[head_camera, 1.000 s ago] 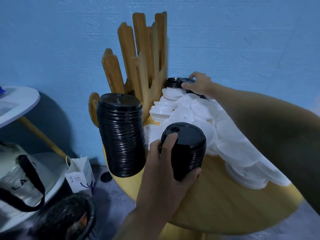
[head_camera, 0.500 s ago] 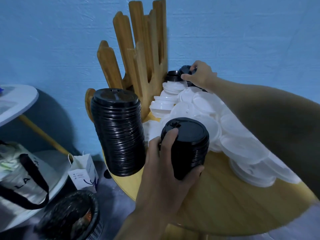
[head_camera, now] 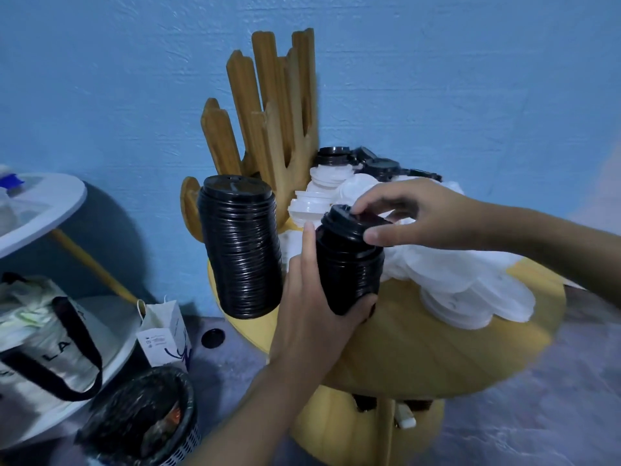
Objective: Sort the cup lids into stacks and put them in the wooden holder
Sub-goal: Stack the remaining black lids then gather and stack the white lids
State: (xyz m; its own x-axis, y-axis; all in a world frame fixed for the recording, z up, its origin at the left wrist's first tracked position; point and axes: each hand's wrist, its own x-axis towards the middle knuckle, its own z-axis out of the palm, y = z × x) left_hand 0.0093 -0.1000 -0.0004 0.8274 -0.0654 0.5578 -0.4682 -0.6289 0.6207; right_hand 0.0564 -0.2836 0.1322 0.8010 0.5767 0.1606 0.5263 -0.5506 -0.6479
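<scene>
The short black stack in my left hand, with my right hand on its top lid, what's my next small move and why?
Probably press that top lid down flat. It sits tilted on the short black stack that your left hand grips, with your right hand fingers at its rim, so it looks not yet nested.

tote bag (head_camera: 40, 338) | mesh bin (head_camera: 141, 422) | sm. paper bag (head_camera: 164, 331) | white side tbl (head_camera: 43, 200)

A tall stack of black lids (head_camera: 241, 250) stands before the empty wooden holder (head_camera: 268, 105). A shorter black stack (head_camera: 349, 264) is beside it, top lid tilted. White lids (head_camera: 470, 290) spread right; loose black lids (head_camera: 379, 163), somewhat blurred, lie behind.
</scene>
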